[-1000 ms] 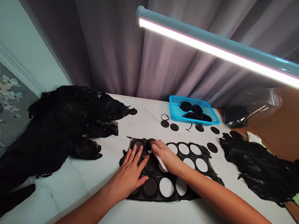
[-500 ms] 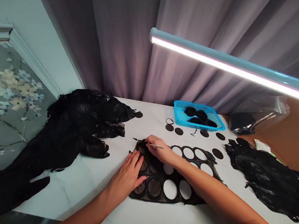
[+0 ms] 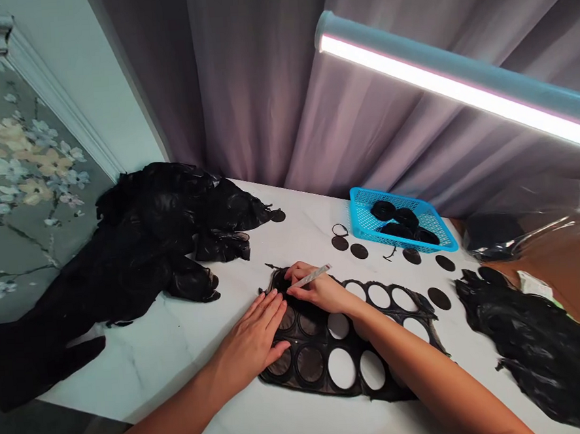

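The fingers (image 3: 269, 313) of the left hand (image 3: 249, 347) are spread wide and lie flat, pressing down on a black sheet with round holes (image 3: 357, 370). The fingers (image 3: 299, 290) of the right hand (image 3: 321, 293) are curled close together and pinch a thin pale tool (image 3: 314, 276). The tool's tip is hidden by the fingers and the dark sheet.

The sheet lies on the white counter (image 3: 132, 364), near the middle, with both hands on its left part. Some holes hold dark, see-through round pieces (image 3: 310, 364). Other holes show the white counter through them.

Loose black discs (image 3: 358, 251) sit on the far side of the sheet, and one more disc (image 3: 439, 298) lies just to its right. A small black ring (image 3: 340, 229) lies near the discs. Past them is a blue plastic basket (image 3: 361, 216) holding black round rolls (image 3: 405, 218).

A big heap of shiny black scraps (image 3: 139, 252) lies on the left, and another heap (image 3: 528, 346) lies on the right. A clear plastic bag (image 3: 526, 229) sits at the far right. A long bright light tube (image 3: 458, 82) hangs in front of a gray curtain (image 3: 242, 82).
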`<state>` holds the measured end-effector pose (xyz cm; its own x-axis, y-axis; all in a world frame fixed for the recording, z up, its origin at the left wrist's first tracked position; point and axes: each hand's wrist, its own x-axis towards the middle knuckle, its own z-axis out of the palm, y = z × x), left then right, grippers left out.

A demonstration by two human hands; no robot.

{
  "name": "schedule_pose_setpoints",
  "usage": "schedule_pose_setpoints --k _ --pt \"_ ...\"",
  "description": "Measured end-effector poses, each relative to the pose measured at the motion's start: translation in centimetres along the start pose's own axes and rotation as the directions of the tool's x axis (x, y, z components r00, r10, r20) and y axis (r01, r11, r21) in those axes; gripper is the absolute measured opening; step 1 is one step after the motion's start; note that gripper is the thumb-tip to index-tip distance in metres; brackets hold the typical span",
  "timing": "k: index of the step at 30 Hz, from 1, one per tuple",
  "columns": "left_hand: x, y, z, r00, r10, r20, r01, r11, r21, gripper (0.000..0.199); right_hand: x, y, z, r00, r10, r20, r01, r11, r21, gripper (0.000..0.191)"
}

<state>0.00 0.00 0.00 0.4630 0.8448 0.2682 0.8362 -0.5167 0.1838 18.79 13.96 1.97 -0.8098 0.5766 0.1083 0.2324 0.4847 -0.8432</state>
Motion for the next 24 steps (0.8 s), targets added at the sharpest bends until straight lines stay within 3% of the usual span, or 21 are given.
schedule_pose_setpoints --k 16,19,24 --pt "0.8 -0.2 -1.4 0.997 0.005 0.076 -0.003 1.0 -0.021 0.05 -0.3 -0.9 0.2 1.0 -0.014 0.009 0.015 0.997 -0.072 0.018" --pt "1.1 0.0 -1.6 0.997 -0.001 0.074 0.003 1.0 -0.026 0.047 -0.7 -1.2 1.1 0.999 -0.048 -0.003 0.047 0.975 -0.216 0.009" --pt "1.4 0.0 -2.1 0.993 -0.011 0.118 0.016 0.999 -0.036 0.051 -1.4 -1.5 2.5 0.985 -0.167 0.052 0.168 0.817 -0.551 0.01"
